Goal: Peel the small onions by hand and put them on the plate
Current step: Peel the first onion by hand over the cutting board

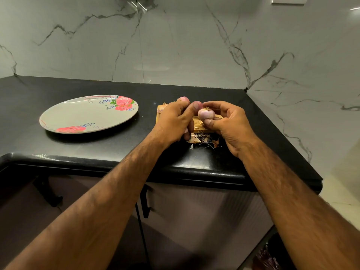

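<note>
Over on the left sits the plate (78, 115), flowered at the rim, flat on the black worktop (97, 149) with no onion on it. It lies well apart from the work.

Moving right, the left hand (173, 121) has its fingers curled under and its thumb stretched toward the right hand. From here I can't tell whether it pinches a scrap of skin or grips nothing. Just behind its knuckles a second onion (183, 98) peeks out on the worktop, with the skin seemingly on.

Next comes the onion (206, 114) in hand. It is pale and smooth and looks nearly bare, held above a tan board (196, 121), or perhaps a sheet. Its axis stands roughly upright, with the dry root tuft at the top, tipped a little away from the person. Below, toward the worktop's edge, lies a heap of peelings (202, 140) and root hairs.

The right hand (228, 123) grasps that onion, thumb beneath and forefinger arched over the top.

As I judge it, the tuft wants plucking first, and the left thumb is right beside it for that. After that the onion has to travel leftward to the plate. The left hand is the nearer one, so either the onion passes across or the right arm reaches past the left.
</note>
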